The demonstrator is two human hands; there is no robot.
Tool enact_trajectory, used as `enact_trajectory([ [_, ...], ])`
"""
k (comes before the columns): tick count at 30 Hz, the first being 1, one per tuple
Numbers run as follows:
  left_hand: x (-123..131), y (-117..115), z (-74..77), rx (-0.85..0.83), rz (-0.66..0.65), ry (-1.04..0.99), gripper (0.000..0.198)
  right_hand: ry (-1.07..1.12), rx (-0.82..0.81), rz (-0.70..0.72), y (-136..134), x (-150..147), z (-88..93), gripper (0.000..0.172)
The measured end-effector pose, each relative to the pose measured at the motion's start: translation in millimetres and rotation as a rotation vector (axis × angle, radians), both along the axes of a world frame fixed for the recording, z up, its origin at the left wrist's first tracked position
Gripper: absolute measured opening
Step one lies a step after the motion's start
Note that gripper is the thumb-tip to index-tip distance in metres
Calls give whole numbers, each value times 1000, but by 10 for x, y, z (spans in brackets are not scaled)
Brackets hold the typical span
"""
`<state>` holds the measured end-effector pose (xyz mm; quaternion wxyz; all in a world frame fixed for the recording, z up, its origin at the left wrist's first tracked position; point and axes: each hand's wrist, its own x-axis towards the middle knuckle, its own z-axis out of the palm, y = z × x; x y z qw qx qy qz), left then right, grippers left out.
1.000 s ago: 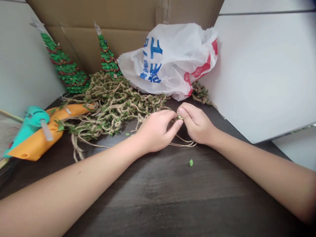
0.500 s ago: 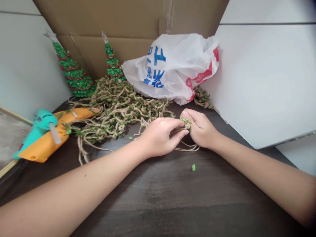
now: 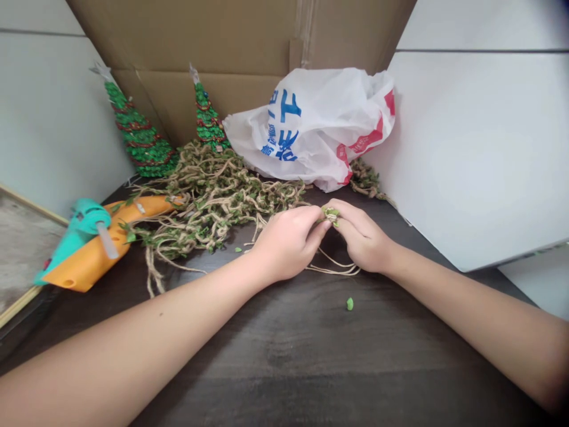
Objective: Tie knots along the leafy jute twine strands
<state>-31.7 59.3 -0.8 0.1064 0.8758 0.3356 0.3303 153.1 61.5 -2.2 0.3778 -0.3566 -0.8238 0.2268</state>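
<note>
My left hand (image 3: 287, 243) and my right hand (image 3: 362, 240) met over the middle of the dark wooden table (image 3: 288, 356), with the backs of both turned up. Between them I pinched a small bit of leafy twine (image 3: 331, 214). The fingertips of each hand were closed tight on it from their own side, with no gap that I could see. Only some green leaves and a little of the jute showed above my fingers. The other fingers of both hands were curled in toward the palms. How much of the twine was inside the grip I could not tell, because the fingers covered it.

From the pinched bit some thin loose strands (image 3: 335, 268) ran down and lay in loops on the table, between the two hands and beside my right wrist. The bit itself was held just above the table. It was near the front edge of the big pile of leafy twine (image 3: 208, 196), which spread out to the left of my left hand.

One small green leaf (image 3: 349, 303) lay alone on the table, nearer to me than the hands. At the far left an orange and teal glue gun (image 3: 84, 249) lay against the edge of the pile. Behind the pile two green glitter trees (image 3: 140, 142) stood before a cardboard box (image 3: 222, 41). A white plastic bag (image 3: 311, 127) with blue and red print lay behind my hands, and a white board (image 3: 480, 154) stood at the right.
</note>
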Motion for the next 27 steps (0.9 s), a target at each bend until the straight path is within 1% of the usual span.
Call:
enact_trajectory([
  [3,-2,0,10,9,27,15,26,-2,-8,22,-2,3,6,24],
  [7,-3,-6,19,14,84,39,28,-23,2,45,-2,11,4,19],
  [10,-7,-6,16,18,92,58,26,-25,-1,49,-9,13,7,20],
  [21,-13,-4,23,2,74,84,26,-27,-5,-9,-24,8,3,32],
  [27,-12,-16,26,21,116,116,26,-44,1,-61,-32,14,18,38],
])
